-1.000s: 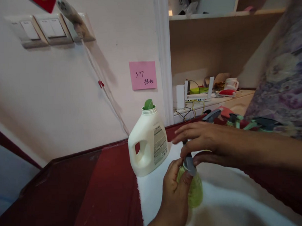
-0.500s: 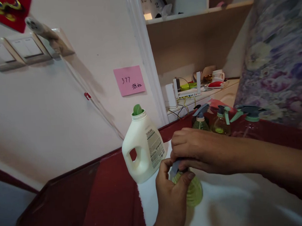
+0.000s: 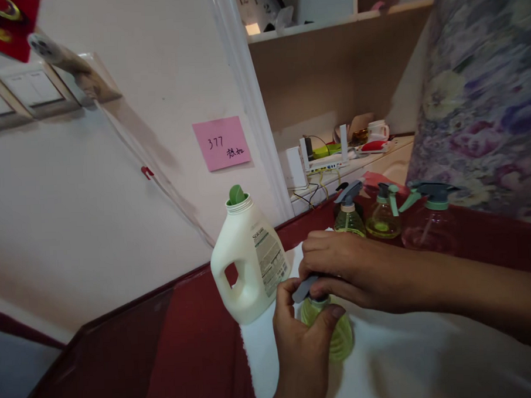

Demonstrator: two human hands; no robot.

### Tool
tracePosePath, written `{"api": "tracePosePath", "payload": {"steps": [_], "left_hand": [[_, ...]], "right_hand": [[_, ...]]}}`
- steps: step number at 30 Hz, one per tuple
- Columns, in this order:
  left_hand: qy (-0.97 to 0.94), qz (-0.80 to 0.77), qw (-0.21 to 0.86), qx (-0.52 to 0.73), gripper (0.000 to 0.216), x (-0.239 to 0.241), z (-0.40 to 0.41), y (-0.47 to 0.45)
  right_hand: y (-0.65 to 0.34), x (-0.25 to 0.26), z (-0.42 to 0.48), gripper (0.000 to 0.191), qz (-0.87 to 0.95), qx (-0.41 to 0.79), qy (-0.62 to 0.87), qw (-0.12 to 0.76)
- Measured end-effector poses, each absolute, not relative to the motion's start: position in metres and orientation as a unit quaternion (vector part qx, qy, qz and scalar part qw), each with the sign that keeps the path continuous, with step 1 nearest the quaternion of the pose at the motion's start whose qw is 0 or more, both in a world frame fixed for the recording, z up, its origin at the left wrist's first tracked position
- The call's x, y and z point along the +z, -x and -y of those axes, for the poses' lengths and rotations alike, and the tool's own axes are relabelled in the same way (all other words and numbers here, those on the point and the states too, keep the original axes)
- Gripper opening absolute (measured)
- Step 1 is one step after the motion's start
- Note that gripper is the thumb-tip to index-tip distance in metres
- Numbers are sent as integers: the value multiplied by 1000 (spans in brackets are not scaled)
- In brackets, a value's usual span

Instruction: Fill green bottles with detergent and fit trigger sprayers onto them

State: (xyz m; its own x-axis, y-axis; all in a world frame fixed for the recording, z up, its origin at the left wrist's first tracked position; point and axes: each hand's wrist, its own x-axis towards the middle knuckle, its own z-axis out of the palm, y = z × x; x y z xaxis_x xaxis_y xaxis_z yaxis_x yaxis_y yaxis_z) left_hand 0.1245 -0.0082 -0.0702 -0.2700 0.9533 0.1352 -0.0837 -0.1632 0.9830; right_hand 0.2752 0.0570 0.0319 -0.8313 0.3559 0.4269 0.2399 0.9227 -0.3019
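Your left hand (image 3: 298, 347) is wrapped around the belly of a small spray bottle (image 3: 339, 336). The thumb lies across the near side and the fingers curl round the left. Your right hand (image 3: 343, 266) comes in from the right and is closed over the grey trigger head (image 3: 305, 288), with its fingertips pinched at the collar just above the bottle's neck.

The bottle stands upright on a white cloth (image 3: 396, 363) in the near middle of the scene, just right of the red tabletop (image 3: 188, 343).

It looks like thin, ribbed, see-through plastic with yellow-green liquid inside. Judge it light, a little springy under a squeeze, and likely slick if any liquid has run down the outside. The ribbed belly is the surest place to hold the body. On top, grip the collar under the trigger, since the nozzle and lever look too slight to bear a twist.

Just to the left and a little farther off stands a white detergent jug (image 3: 246, 258). Its mouth is uncapped and its handle is turned toward the wall. It is close to your left thumb but not touching it.

Three other spray bottles (image 3: 383, 214) stand in a row at the far right. A pink note (image 3: 222, 143) is stuck on the wall above the jug.
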Motion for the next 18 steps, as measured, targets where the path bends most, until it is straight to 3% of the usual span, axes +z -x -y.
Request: {"api": "tracePosePath", "payload": {"steps": [9,18], "left_hand": [[-535,-446,410,588,25,-77,6,-115],[-528,-387,482,583,46,-76,5,-115]], "right_hand": [[-277,29,-58,11,952,101,151,248],[-278,28,-58,7,948,119,157,251]]}}
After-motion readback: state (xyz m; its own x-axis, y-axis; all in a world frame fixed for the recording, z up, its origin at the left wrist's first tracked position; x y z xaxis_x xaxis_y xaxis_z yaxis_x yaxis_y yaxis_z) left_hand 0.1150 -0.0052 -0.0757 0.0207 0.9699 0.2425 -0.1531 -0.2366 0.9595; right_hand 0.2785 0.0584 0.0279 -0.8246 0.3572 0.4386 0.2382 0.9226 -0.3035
